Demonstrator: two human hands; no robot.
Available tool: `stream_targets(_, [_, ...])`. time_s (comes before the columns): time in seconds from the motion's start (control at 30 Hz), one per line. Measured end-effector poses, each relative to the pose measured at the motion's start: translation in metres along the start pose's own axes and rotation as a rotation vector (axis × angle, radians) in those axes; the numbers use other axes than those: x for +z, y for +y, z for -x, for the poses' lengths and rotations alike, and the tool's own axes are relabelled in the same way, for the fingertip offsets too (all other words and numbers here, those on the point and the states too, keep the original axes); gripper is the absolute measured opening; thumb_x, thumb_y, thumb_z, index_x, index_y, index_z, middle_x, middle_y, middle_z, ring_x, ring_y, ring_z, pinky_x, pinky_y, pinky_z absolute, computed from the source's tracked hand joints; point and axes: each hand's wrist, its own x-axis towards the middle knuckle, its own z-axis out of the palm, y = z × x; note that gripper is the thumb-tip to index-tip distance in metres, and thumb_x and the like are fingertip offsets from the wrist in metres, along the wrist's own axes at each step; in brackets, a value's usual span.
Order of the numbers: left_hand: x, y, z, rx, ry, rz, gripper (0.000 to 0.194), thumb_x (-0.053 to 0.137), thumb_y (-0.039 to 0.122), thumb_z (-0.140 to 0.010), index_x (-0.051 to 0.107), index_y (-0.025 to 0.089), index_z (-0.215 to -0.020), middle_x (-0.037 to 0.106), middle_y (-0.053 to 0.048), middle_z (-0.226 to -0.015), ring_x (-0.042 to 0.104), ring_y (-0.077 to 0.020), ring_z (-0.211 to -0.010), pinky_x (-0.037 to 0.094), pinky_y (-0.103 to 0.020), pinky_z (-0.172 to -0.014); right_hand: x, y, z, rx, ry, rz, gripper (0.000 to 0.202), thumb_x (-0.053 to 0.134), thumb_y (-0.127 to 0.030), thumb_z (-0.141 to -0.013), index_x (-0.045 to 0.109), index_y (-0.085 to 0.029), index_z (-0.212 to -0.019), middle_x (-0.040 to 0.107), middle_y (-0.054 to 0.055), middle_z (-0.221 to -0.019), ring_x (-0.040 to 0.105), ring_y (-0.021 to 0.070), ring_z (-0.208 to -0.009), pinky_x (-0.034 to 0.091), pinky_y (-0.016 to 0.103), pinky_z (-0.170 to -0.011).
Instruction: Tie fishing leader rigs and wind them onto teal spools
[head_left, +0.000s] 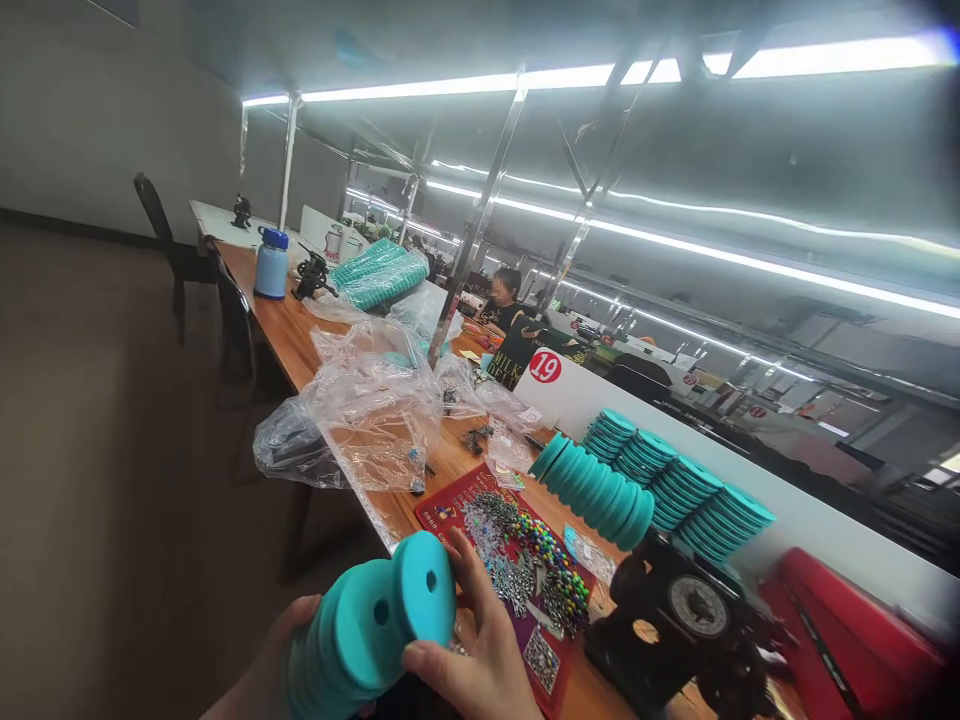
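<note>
Spools (364,625) between both hands (480,640)

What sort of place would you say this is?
Probably a small-assembly workshop or factory floor: long workbenches under strip lights, a sign numbered 19, teal foam spools stacked in rows, and loose coloured beads on a red mat.

Turquoise discs (367,630) are seen as matt, smooth, foam-like. Table top (300,340) is seen as wood-grained, smooth, with a slight sheen. Bags (375,400) are noted as thin clear plastic, glossy, heavily crinkled. Uprights (480,225) are seen as metal, shiny. Blue bottle (271,265) is seen as smooth; material cannot be told. Multicoloured beads (551,550) are noted as glossy. Black device (667,620) is seen as dark, hard-surfaced, partly shiny. Partition (810,500) is marked as white, smooth, plain.
</note>
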Motion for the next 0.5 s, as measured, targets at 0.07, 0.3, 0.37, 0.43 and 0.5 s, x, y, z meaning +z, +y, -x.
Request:
stream_targets(0.07, [0.0028, 0.0005, 0.0008, -0.009, -0.008, 0.017, 0.047, 0.056, 0.055, -0.061, 0.066, 0.011, -0.051, 0.061, -0.009, -0.039, 0.060, -0.0262, -0.046, 0.046, -0.036, -0.048, -0.0012, -0.0019, 0.0024, 0.104, -0.038, -0.296, 0.081, 0.066, -0.058, -0.053, 0.038, -0.024, -0.122, 0.049, 0.008, -0.122, 0.046, 0.0277, -0.109, 0.039, 0.041, -0.088])
stream_targets(0.3, [0.0028, 0.0030, 0.0019, 0.006, 0.053, 0.019, 0.038, 0.061, 0.054, -0.059, 0.068, 0.016, -0.059, 0.066, -0.007, -0.049, 0.060, -0.0259, -0.044, 0.047, -0.038, -0.047, -0.0070, -0.0086, 0.0097, 0.372, -0.058, -0.701, 0.063, 0.023, -0.069, -0.073, 0.057, -0.023, -0.099, 0.062, 0.006, -0.105, 0.056, 0.0221, -0.096, 0.046, 0.034, -0.068])
stream_targets(0.37, [0.0024, 0.0039, 0.0023, 0.017, 0.050, -0.023, 0.040, 0.059, 0.053, -0.062, 0.069, 0.014, -0.061, 0.067, -0.009, -0.051, 0.061, -0.0269, -0.046, 0.047, -0.038, -0.047, -0.0071, -0.0093, 0.0104, 0.433, -0.055, -0.833, 0.065, 0.018, -0.068, -0.075, 0.059, -0.021, -0.095, 0.063, 0.007, -0.102, 0.058, 0.0192, -0.090, 0.044, 0.028, -0.063])
stream_targets(0.43, [0.0024, 0.0042, 0.0025, 0.015, 0.044, -0.053, 0.043, 0.056, 0.054, -0.064, 0.070, 0.013, -0.065, 0.068, -0.011, -0.054, 0.062, -0.0282, -0.048, 0.048, -0.038, -0.048, -0.0069, -0.0083, 0.0105, 0.481, -0.029, -0.868, 0.069, 0.013, -0.068, -0.075, 0.059, -0.019, -0.094, 0.063, 0.008, -0.102, 0.059, 0.0181, -0.087, 0.043, 0.026, -0.061])
stream_targets(0.5, [0.0025, 0.0036, 0.0022, 0.015, 0.041, -0.045, 0.042, 0.056, 0.054, -0.064, 0.070, 0.014, -0.067, 0.069, -0.011, -0.056, 0.063, -0.0285, -0.049, 0.047, -0.039, -0.048, -0.0070, -0.0060, 0.0106, 0.510, -0.001, -0.800, 0.073, 0.009, -0.069, -0.074, 0.058, -0.019, -0.095, 0.062, 0.009, -0.104, 0.059, 0.0183, -0.087, 0.044, 0.027, -0.063])
